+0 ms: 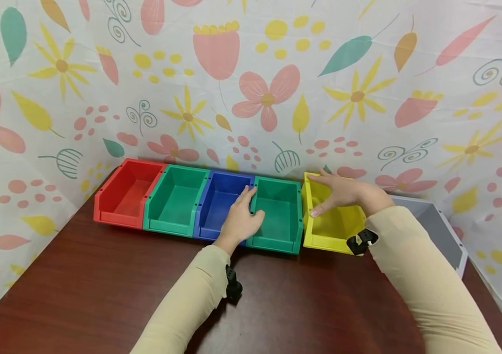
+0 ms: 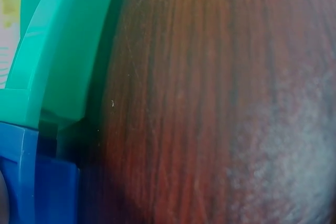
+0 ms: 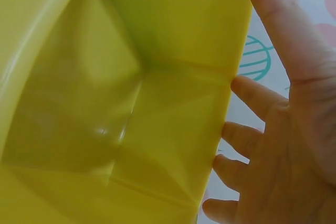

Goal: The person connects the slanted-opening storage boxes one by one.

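head view: here's my right hand point(image 1: 344, 191), right of centre, fingers and thumb point(image 1: 322, 207) spread wide at the yellow bin point(image 1: 337, 227), thumb down at its left wall, nothing clasped. right wrist view has my fingertips point(image 3: 240, 86) meeting the yellow edge, right of the frame's middle. over to my left hand point(image 1: 239, 220), mid-frame, fingers loose and stretched over the seam between the blue bin point(image 1: 215, 202) and the right green bin point(image 1: 277, 216), not wrapped round either (the left wrist view catches barely a sliver of skin, so i can't tell whether they touch). along the row leftward: the left green bin point(image 1: 178, 200), then the red bin point(image 1: 130, 196) at the end! far right, a grey bin point(image 1: 440, 230) peeks from behind my right sleeve point(image 1: 414, 265), brown table point(image 1: 286, 309) filling the lower frame.
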A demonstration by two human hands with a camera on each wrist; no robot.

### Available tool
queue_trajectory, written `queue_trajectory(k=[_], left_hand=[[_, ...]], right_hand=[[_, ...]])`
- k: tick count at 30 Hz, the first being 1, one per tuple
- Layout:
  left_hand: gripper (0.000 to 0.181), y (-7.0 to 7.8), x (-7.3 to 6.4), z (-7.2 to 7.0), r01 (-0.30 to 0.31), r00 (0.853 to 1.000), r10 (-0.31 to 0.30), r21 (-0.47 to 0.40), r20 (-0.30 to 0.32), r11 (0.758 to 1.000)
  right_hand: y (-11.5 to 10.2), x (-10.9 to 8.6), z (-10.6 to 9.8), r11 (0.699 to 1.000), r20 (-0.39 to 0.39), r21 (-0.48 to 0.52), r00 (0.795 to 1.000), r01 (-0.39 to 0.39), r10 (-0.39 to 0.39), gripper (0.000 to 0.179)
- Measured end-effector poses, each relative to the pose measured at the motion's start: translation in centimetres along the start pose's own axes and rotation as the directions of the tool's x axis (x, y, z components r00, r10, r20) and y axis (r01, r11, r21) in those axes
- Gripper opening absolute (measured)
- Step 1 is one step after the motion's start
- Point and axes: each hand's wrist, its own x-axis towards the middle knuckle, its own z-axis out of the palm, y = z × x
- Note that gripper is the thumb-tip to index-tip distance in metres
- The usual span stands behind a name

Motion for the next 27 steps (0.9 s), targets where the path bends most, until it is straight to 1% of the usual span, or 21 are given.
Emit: queue_trajectory(k=[5, 8, 13, 17, 27], left_hand=[[0.063, -0.18, 0.00, 0.14, 0.009, 1.000, -0.009, 0.002, 0.007, 1.000], [0.064, -0.14, 0.03, 0.16, 0.007, 1.000, -0.007, -0.009, 0.014, 1.000], [0.063, -0.06, 0.17, 0.09, -0.003, 1.000, 0.005, -0.058, 0.019, 0.998], [0.063, -0.11, 0.24, -0.03, -0.002, 1.000, 0.005, -0.100, 0.029, 0.995], [0.063, -0.09, 0.35, -0.03, 0.003, 1.000, -0.001, -0.087, 0.019, 0.996]], right_hand=[[0.20, 0.32, 0.45, 1.000, 0.013, 0.024, 1.000, -0.012, 0.012, 0.113], [0.23, 0.45, 0.56, 1.000, 0.014, 0.017, 1.000, -0.022, 0.022, 0.115], [0.14, 0.68, 0.55, 0.999, 0.016, -0.015, 0.999, -0.035, 0.035, 0.117], [-0.09, 0.80, 0.57, 0.999, 0.023, -0.019, 0.999, -0.045, 0.045, 0.117], [-0.39, 1.05, 0.68, 0.997, 0.037, -0.034, 0.996, -0.074, 0.075, 0.118]])
